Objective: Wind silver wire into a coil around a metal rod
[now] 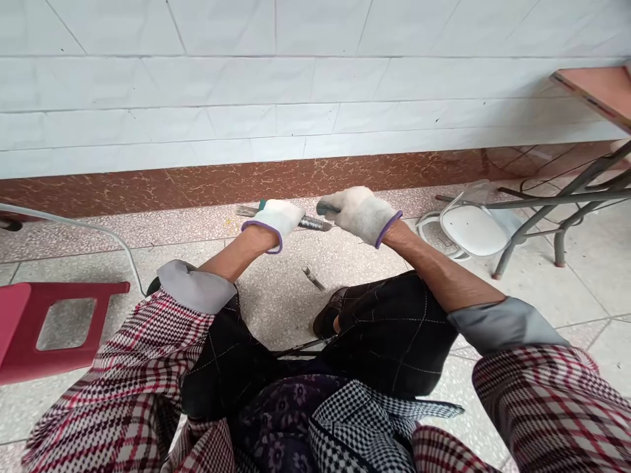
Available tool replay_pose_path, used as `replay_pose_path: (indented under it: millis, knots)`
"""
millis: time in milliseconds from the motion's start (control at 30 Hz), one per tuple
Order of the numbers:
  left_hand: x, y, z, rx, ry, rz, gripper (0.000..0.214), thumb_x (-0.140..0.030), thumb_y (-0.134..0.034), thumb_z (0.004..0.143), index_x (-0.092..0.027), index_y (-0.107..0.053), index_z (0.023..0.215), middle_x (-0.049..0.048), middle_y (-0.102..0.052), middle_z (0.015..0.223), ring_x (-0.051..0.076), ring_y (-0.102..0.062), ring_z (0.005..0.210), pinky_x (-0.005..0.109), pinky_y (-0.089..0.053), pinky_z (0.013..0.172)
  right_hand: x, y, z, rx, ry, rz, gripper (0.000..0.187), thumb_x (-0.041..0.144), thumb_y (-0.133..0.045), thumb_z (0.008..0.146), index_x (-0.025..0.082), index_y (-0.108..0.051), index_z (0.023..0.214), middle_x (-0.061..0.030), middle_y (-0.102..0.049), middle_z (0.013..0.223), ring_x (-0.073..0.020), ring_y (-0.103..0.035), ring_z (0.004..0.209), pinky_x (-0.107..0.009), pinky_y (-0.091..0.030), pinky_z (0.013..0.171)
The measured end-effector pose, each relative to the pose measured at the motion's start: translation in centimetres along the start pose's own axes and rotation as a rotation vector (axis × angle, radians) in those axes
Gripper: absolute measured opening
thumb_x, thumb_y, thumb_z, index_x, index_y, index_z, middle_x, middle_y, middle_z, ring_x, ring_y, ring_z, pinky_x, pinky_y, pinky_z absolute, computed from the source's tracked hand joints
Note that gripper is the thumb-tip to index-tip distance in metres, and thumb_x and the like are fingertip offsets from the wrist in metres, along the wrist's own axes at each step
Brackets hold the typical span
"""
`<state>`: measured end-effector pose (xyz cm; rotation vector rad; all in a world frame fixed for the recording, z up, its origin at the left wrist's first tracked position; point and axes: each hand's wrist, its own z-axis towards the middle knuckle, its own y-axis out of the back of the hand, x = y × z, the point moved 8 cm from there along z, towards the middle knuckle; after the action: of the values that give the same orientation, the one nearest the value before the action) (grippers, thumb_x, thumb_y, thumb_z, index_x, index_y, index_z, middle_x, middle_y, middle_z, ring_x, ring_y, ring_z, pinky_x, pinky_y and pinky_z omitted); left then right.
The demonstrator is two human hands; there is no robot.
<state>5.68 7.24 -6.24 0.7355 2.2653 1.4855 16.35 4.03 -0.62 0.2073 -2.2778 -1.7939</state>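
A person looks down at their own two gloved hands, which meet near the centre of the frame, above a speckled floor [276,309]. The left hand [279,217], in a white glove with a purple cuff, has its fingers curled closed around a slim tool [314,224]. The tool lies nearly level at the centre, one end sticking out to the left of the fist; on the right, a shiny ridged section ends in a flat, dull tip. The right hand [362,213], gloved the same way, is just beside that tip, its fingers bent and their greenish-grey ends pointing left. Whether they grip anything cannot be told.

Below the hands, a small piece [313,278] lies on the floor near a dark shoe [325,322]. Black trousers [394,328] cover the parted knees, and plaid sleeves [118,361] with grey cuffs fill both lower corners. A white tiled wall [197,82] with a brown base [236,184] spans the top. At the left edge is a red stool [91,355]; at the right, a white seat [476,230] is beside the metal legs of a table [604,92].
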Motion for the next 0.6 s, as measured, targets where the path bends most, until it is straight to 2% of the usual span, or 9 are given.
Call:
replay_pose_path:
  millis: [67,200,300,400,500,600]
  knots:
    - [-0.5,0.1,0.0,-0.027,-0.043,0.0,0.031,-0.015,-0.057,0.092,-0.018,-0.077,0.115,0.0177,-0.073,0.091,0.033,-0.069,0.087,0.043,-0.048,0.078,-1.5,0.4,0.4,-0.077,-0.003,0.112,0.022,0.022,-0.059,0.095,0.018,-0.079,0.106,-0.0074,-0.076,0.096,-0.0225,-0.067,0.086,-0.033,-0.045,0.072]
    - [-0.2,0.8,-0.3,-0.072,-0.064,-0.043,0.032,-0.025,-0.056,0.095,-0.023,-0.076,0.119,0.0112,-0.07,0.081,0.027,-0.066,0.076,0.038,-0.046,0.072,-3.5,-0.3,1.6,-0.157,0.006,0.454,0.022,0.017,-0.06,0.089,0.017,-0.08,0.096,-0.0062,-0.075,0.092,-0.0184,-0.065,0.081,-0.031,-0.048,0.072]
    - [0.0,2.6,-1.1,-0.174,-0.082,-0.145,0.037,-0.027,-0.053,0.095,-0.026,-0.072,0.126,0.0085,-0.071,0.086,0.024,-0.064,0.074,0.035,-0.043,0.067,-4.3,-0.9,2.1,-0.177,-0.053,0.728,0.019,0.017,-0.061,0.085,0.015,-0.079,0.092,-0.0042,-0.07,0.079,-0.0129,-0.055,0.062,-0.027,-0.043,0.057]
    - [0.6,4.4,-2.0,-0.295,-0.057,-0.323,0.032,-0.027,-0.053,0.095,-0.023,-0.073,0.119,0.0068,-0.072,0.089,0.021,-0.063,0.075,0.033,-0.041,0.066,-4.5,-1.3,2.3,-0.16,-0.134,0.924,0.017,0.019,-0.061,0.086,0.013,-0.076,0.091,-0.0001,-0.055,0.061,-0.0094,-0.04,0.048,-0.026,-0.03,0.043]
    - [1.6,4.8,-2.1,-0.355,-0.001,-0.472,0.028,-0.025,-0.056,0.092,-0.019,-0.073,0.114,0.0065,-0.073,0.092,0.019,-0.063,0.078,0.03,-0.042,0.068,-4.4,-1.7,2.5,-0.155,-0.166,0.937,0.016,0.02,-0.06,0.088,0.013,-0.075,0.09,0.0013,-0.05,0.058,-0.0092,-0.038,0.047,-0.026,-0.029,0.043]
    - [2.6,3.8,-1.2,-0.33,0.05,-0.548,0.032,-0.023,-0.055,0.092,-0.017,-0.069,0.12,0.0087,-0.072,0.097,0.018,-0.063,0.08,0.03,-0.043,0.069,-3.2,-2.3,2.7,-0.124,-0.071,0.761,0.016,0.019,-0.062,0.088,0.014,-0.077,0.092,-0.0017,-0.062,0.069,-0.0102,-0.046,0.055,-0.026,-0.036,0.051]
